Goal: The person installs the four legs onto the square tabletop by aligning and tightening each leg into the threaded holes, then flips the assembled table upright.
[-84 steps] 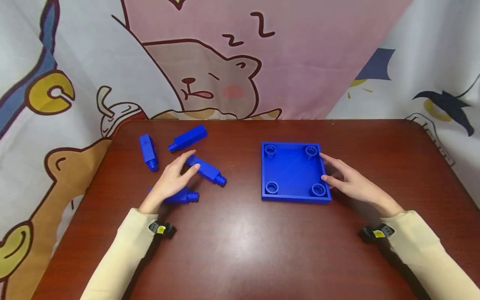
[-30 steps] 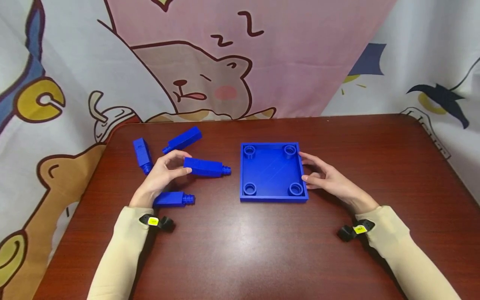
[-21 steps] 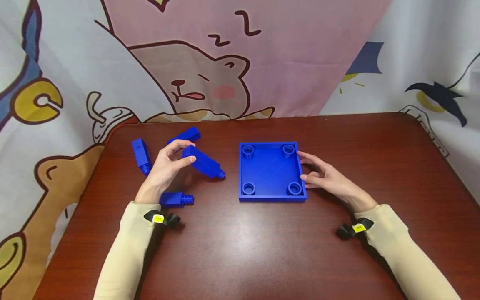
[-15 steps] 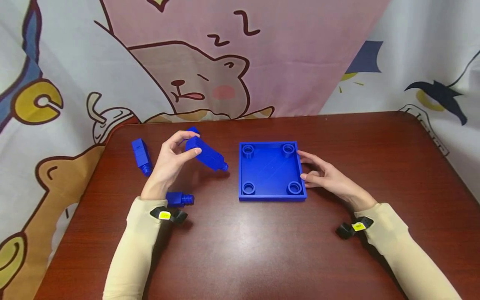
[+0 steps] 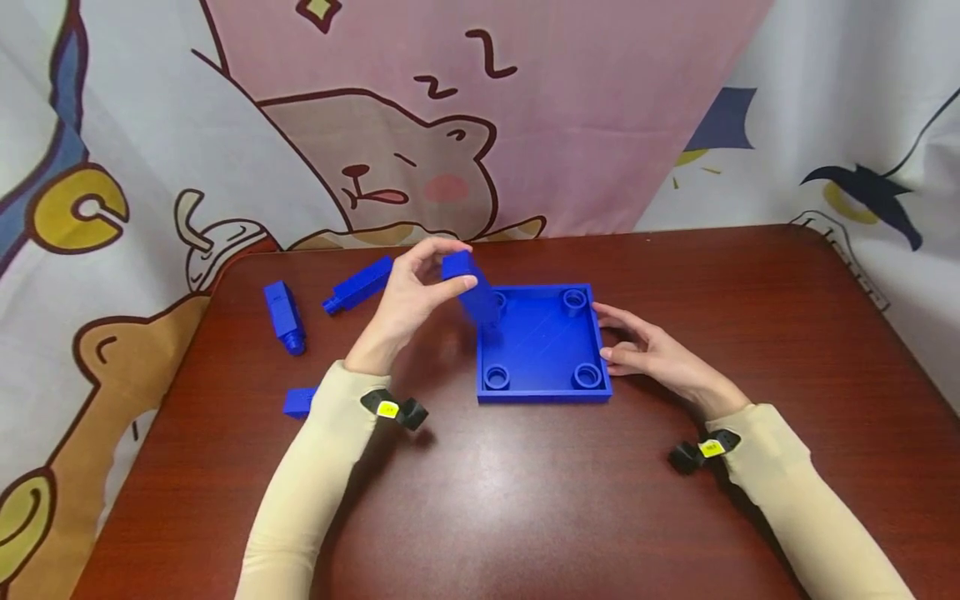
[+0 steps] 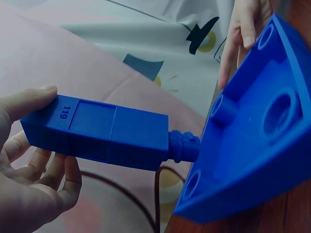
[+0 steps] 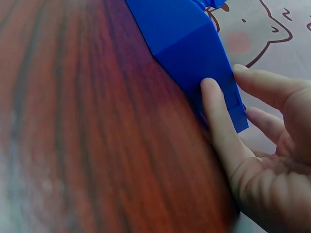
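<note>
My left hand (image 5: 411,293) grips the wide end of a blue square table leg (image 5: 476,292) between thumb and fingers. The leg slants down toward the far-left socket (image 5: 500,302) of a blue square tabletop (image 5: 542,343), which lies hollow side up. In the left wrist view, the ridged screw end (image 6: 184,146) overlaps the tabletop's rim. Round sockets stand in the tabletop's corners. My right hand (image 5: 654,357) touches the right side of the tabletop with extended thumb and fingers; the right wrist view shows fingertips against that wall (image 7: 194,63).
Two more blue legs, one at far left (image 5: 283,317) and another behind my left hand (image 5: 360,285), lie on the brown table (image 5: 510,500). A third leg (image 5: 298,402) is partly hidden by my left sleeve. A printed curtain (image 5: 585,125) hangs behind the table.
My left hand has picked up the leg and carried it right, tilting its screw end down over the tabletop's far-left corner. Earlier, the tabletop shifted left in view; my right hand stays at its side.
</note>
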`<state>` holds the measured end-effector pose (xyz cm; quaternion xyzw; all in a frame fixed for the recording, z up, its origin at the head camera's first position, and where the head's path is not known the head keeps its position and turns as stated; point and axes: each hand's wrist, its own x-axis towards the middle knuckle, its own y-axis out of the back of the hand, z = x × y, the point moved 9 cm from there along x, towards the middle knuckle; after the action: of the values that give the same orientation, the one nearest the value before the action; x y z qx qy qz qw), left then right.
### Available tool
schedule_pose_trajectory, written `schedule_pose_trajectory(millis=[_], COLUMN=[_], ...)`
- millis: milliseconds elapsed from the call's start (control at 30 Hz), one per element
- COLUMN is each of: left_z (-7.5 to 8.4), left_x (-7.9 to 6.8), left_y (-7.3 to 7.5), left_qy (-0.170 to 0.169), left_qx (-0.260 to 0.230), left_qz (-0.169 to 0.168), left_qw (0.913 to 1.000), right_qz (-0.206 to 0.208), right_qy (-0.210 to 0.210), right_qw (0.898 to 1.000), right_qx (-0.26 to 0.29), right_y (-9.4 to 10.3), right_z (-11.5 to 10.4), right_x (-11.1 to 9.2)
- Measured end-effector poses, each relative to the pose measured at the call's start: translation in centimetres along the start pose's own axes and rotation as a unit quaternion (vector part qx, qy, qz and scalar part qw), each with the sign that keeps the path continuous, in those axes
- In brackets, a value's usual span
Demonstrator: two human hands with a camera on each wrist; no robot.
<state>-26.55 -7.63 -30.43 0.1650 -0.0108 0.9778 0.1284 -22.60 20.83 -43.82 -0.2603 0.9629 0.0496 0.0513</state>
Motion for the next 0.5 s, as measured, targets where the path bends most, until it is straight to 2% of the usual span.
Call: schedule_pose_trajectory(millis=[267,500], left_z=[-0.2,-0.1], left_x=[2.0,3.6], left_y=[-3.3,-5.6], left_qy=[-0.011,-0.012], left_qx=[-0.004,0.0], left_qz=[0.001,0.003], left_qw=[0.9999,0.9999], right_qz=[0.019,0.03], right_qy=[-0.009,-0.015], right_qw=[0.999,0.999], right_qx=[0.026,0.031], right_y=[0.2,-0.3], right_z=[0.1,0.0], right_x=[0.0,0.6])
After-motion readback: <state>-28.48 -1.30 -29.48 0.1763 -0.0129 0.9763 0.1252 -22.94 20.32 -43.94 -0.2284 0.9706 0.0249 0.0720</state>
